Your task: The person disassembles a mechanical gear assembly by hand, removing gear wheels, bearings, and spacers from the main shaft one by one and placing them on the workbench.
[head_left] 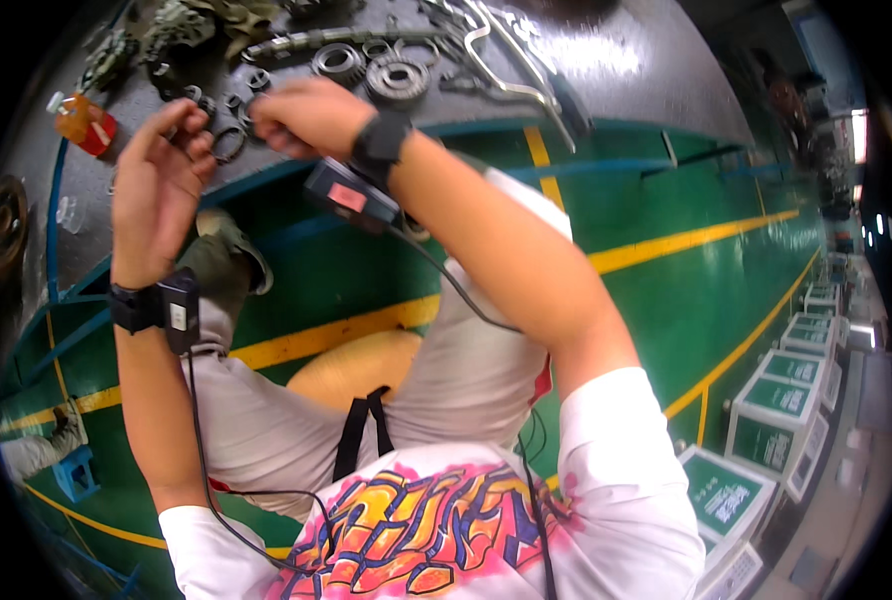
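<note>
Metal parts [381, 82]: lay set out on desk [656, 100], mostly separate, work seemingly unfinished. Right hand [311, 115]: showed curled grip, contents hidden. Left hand [159, 190]: showed half-bent grip, hold uncertain. Dark ring [242, 150]: lay between hands.

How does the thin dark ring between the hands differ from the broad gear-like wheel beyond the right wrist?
The thin dark ring is a slim band, while the gear-like wheel has a thick body. The ring looks darker; the wheel, silvery gray. The ring appears smaller than the wheel. Both are round with an open centre.
</note>
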`<control>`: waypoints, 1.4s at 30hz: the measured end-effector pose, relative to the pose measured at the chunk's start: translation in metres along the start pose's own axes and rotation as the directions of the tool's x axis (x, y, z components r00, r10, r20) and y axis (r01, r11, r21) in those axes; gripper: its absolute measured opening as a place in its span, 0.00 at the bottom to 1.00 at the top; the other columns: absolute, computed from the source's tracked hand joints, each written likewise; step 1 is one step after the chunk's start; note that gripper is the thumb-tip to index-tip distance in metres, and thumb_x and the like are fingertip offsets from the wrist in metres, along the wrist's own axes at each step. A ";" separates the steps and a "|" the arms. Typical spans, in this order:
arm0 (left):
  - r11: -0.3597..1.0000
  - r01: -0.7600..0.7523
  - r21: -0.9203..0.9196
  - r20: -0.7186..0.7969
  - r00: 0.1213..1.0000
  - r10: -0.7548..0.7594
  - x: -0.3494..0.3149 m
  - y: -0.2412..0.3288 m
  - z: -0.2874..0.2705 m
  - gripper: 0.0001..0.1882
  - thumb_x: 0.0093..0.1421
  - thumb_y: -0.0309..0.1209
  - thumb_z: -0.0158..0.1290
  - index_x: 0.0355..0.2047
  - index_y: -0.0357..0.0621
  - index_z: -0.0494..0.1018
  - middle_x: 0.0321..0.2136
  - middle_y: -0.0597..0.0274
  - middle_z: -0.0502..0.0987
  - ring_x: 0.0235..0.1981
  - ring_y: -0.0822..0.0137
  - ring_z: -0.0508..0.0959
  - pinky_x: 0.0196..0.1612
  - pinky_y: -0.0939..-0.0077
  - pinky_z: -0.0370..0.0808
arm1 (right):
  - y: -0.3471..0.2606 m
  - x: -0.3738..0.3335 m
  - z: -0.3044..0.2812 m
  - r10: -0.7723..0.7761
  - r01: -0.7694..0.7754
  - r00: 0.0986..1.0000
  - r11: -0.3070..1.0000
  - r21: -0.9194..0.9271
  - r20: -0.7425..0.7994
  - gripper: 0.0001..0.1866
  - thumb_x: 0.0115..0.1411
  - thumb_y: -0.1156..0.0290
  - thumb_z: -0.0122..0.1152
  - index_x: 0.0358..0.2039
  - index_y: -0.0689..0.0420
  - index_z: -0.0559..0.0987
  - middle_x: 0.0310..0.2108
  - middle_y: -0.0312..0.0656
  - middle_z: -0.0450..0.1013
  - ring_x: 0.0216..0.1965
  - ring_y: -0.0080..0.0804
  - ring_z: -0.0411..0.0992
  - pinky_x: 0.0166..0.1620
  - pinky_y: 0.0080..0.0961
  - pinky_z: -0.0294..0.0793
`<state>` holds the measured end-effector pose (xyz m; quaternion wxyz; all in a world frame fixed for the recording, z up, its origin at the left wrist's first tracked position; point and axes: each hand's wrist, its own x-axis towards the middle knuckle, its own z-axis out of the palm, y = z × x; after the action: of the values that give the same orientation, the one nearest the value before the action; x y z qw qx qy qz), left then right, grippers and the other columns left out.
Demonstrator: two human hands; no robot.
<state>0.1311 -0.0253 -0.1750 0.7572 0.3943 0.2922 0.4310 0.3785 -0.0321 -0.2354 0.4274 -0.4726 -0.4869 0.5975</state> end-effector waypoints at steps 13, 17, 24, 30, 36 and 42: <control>0.940 -0.065 0.336 -0.087 0.991 0.100 0.020 0.076 -0.101 0.19 0.84 0.34 0.49 0.65 0.35 0.77 0.57 0.53 0.84 0.56 0.61 0.82 0.63 0.65 0.78 | -0.059 0.069 0.083 -0.284 0.280 0.958 0.956 -0.093 -0.035 0.15 0.63 0.63 0.73 0.45 0.57 0.94 0.46 0.47 0.91 0.48 0.37 0.90 0.53 0.34 0.90; 0.947 0.027 0.319 -0.139 0.990 0.018 0.028 0.080 -0.156 0.19 0.84 0.35 0.50 0.67 0.36 0.76 0.59 0.54 0.84 0.59 0.62 0.81 0.66 0.64 0.77 | -0.031 0.150 0.143 -0.131 0.137 0.978 0.990 0.024 -0.164 0.12 0.60 0.67 0.74 0.42 0.57 0.94 0.45 0.48 0.90 0.49 0.39 0.90 0.53 0.36 0.89; 0.903 0.258 0.344 -0.247 0.953 -0.178 0.047 0.064 -0.131 0.21 0.85 0.38 0.48 0.69 0.41 0.76 0.61 0.55 0.84 0.62 0.59 0.81 0.70 0.57 0.76 | -0.041 0.161 0.094 0.024 0.054 0.920 0.981 0.186 -0.392 0.09 0.53 0.74 0.76 0.36 0.56 0.93 0.43 0.50 0.90 0.50 0.43 0.89 0.53 0.38 0.89; 0.753 0.141 0.642 -0.372 0.917 0.146 0.010 0.087 -0.086 0.26 0.86 0.35 0.42 0.81 0.46 0.63 0.78 0.54 0.70 0.77 0.48 0.70 0.80 0.48 0.66 | -0.069 0.092 0.103 0.011 0.078 0.965 0.941 0.329 -0.260 0.12 0.55 0.74 0.76 0.41 0.58 0.93 0.45 0.55 0.89 0.54 0.49 0.88 0.56 0.41 0.88; 0.711 0.127 0.692 -0.329 0.932 0.154 0.039 0.078 -0.091 0.24 0.86 0.33 0.42 0.77 0.46 0.68 0.74 0.56 0.74 0.73 0.50 0.75 0.76 0.50 0.73 | -0.054 0.086 0.095 0.073 0.063 0.937 0.927 0.369 -0.342 0.15 0.55 0.73 0.76 0.44 0.61 0.92 0.50 0.58 0.88 0.58 0.51 0.87 0.59 0.42 0.88; 0.745 0.175 0.643 -0.354 0.931 0.087 0.044 0.075 -0.121 0.23 0.86 0.35 0.45 0.77 0.45 0.69 0.71 0.57 0.77 0.71 0.57 0.77 0.74 0.57 0.76 | -0.040 0.078 0.097 0.103 0.059 0.916 0.921 0.384 -0.388 0.19 0.56 0.69 0.75 0.48 0.61 0.92 0.52 0.58 0.88 0.59 0.48 0.87 0.61 0.41 0.87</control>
<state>0.0251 0.0786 -0.1787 0.5099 0.5444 0.5699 0.3449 0.2709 0.0330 -0.2001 0.5960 -0.4962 -0.2555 0.5773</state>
